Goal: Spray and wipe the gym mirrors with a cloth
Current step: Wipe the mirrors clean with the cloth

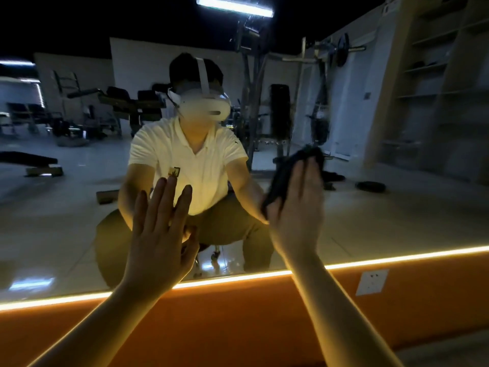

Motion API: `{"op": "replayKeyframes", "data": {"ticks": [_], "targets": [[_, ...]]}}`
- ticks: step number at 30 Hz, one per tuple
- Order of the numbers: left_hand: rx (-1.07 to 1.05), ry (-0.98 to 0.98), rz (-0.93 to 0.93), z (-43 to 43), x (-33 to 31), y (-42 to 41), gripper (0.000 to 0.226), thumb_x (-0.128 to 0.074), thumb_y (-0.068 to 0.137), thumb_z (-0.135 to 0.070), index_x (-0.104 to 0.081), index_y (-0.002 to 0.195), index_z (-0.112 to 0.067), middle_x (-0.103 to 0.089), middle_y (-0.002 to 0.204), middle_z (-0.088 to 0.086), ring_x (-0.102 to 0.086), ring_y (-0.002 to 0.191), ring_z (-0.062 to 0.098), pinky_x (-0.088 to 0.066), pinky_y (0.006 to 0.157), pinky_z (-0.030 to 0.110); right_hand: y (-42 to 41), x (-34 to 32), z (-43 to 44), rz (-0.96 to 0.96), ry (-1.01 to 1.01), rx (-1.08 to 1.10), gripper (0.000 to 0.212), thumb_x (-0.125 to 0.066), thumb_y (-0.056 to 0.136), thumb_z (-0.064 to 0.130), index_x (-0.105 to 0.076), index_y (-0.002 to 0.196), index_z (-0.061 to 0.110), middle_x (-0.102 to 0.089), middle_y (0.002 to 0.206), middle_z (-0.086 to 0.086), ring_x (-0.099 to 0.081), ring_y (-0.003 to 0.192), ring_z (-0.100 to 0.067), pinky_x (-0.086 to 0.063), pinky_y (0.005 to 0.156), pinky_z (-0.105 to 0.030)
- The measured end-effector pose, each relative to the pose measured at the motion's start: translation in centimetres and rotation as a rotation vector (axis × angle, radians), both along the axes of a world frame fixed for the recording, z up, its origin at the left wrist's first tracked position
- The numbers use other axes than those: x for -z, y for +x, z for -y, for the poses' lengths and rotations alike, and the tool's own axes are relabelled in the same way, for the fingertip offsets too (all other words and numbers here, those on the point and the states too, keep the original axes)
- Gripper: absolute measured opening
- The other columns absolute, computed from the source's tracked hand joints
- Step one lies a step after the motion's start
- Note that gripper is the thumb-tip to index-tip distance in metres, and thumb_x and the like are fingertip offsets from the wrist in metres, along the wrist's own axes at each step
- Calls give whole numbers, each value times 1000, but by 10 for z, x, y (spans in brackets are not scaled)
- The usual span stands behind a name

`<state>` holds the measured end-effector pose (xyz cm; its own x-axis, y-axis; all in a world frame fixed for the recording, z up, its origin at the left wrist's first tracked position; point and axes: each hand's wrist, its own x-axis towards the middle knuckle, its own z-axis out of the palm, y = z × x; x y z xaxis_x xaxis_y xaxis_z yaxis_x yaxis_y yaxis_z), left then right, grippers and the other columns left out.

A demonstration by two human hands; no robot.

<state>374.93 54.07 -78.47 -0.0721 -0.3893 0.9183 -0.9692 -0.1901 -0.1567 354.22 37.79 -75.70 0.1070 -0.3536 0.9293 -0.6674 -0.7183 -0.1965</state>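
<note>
Two bare forearms reach up from the bottom of the view, over an orange wall band [238, 327] that carries a white wall socket [371, 282] on its right side. A glowing light strip [238, 278] runs along the top of that band, just under the lower edge of the mirror [397, 207]. The left hand [156, 234] lies flat on the glass with its fingers straight and spread, holding nothing. The right hand [299, 207], further right and a little higher, has its fingers straight and pressed together, and pushes a dark cloth [283, 176] against the mirror; the cloth shows past the fingertips and along the hand's left edge. The thumb's position cannot be made out. In the glass a squatting person in a pale shirt and a white headset is reflected, with weight benches, a barbell rack [341, 51] and a ceiling light tube [235, 5] behind.
</note>
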Motion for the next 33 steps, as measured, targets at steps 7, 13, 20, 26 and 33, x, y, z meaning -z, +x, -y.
{"op": "replayKeyframes", "data": {"ticks": [7,13,20,26,33], "targets": [[-31,-52,-53,6,-13,-8,78,-68,91,-36,-41,157,-3,-28,167,26,-23,156,44,-18,124,68,-3,-26,6,215,117,67,62,-32,108,31,-17,164,9,-17,170,-18,-17,157,-35,-27,122,-59],[-21,-154,-80,12,-51,-16,78,-59,97,-34,-30,161,1,-17,172,23,-12,160,40,-11,127,65,61,-37,-60,-298,-195,-129,67,-43,108,38,-15,165,17,-7,173,-9,1,160,-25,-10,130,-47],[-31,-126,-115,10,-54,-15,77,-60,97,-31,-32,160,2,-21,170,25,-15,159,43,-14,125,66,14,-44,-7,-29,-74,22,60,-30,110,32,-13,164,15,-13,171,-11,-10,159,-27,-22,126,-55],[-50,-145,-95,11,-57,-14,78,-64,92,-30,-37,157,3,-27,167,27,-23,156,45,-19,124,66,-3,-83,15,135,36,137,58,-31,110,31,-22,162,5,-23,168,-19,-22,155,-35,-28,123,-56],[-27,-156,-97,4,-82,-6,73,-53,99,-32,-32,160,2,-23,171,21,-20,159,37,-19,124,65,84,-99,-51,-305,-294,-73,65,-33,109,37,-12,165,12,-5,172,-16,2,160,-29,-1,129,-47]]}}
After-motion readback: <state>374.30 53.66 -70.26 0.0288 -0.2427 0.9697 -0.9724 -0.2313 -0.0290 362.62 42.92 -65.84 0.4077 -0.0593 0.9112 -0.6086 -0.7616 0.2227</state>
